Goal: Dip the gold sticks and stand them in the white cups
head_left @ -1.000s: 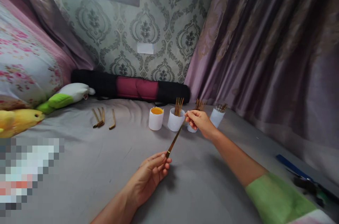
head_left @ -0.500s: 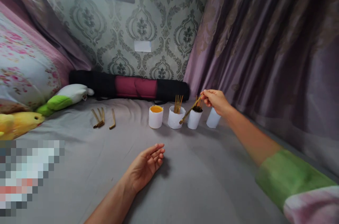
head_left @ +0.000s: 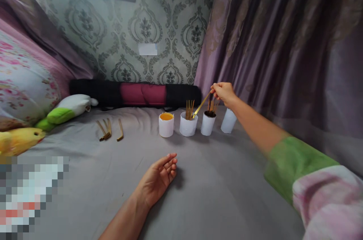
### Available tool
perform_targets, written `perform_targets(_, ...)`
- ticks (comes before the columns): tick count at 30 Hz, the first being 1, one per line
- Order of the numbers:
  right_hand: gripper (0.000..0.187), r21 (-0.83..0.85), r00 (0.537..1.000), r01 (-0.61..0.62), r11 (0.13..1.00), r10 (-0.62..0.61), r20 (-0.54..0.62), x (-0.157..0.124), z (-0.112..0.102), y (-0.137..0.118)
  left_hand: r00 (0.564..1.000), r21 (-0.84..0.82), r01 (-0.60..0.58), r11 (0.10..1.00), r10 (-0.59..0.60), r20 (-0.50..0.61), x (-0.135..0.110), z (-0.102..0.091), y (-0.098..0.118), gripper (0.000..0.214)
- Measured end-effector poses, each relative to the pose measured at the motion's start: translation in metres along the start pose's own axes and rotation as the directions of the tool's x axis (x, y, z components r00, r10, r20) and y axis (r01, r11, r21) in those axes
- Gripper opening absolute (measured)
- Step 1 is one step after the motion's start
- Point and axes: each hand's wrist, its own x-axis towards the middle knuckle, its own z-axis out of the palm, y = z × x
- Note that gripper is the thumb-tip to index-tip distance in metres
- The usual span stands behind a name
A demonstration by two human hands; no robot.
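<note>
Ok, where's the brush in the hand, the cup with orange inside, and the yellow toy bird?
Brush [head_left: 203, 103]: head view, middle of its handle.
Cup [head_left: 166, 128]: head view, white front wall.
Toy bird [head_left: 21, 140]: head view, its yellow body.

there are four cups [head_left: 166, 128], one left hand [head_left: 158, 180], one right hand [head_left: 225, 93], two plush toys [head_left: 78, 103], one roll [head_left: 143, 93], one held brush [head_left: 203, 103] and four brushes [head_left: 121, 130] lying loose. the sticks [head_left: 190, 112] bunched in cups overlap too much to count.
</note>
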Motion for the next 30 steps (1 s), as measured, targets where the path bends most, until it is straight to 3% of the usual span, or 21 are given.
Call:
perform_targets(12,0.022,-0.169,0.994,0.083,0.982,-0.07,0.081,0.013,0.023,0.02,1.0,-0.002,-0.003,1.0,0.003,-0.018,-0.001,0.001,0.0,0.02)
perform_targets(30,0.023,-0.374,0.975,0.045,0.926,0.041,0.218,0.008,0.044,0.034,1.0,-0.009,-0.004,1.0,0.004,-0.02,0.0,0.002,-0.002,0.022)
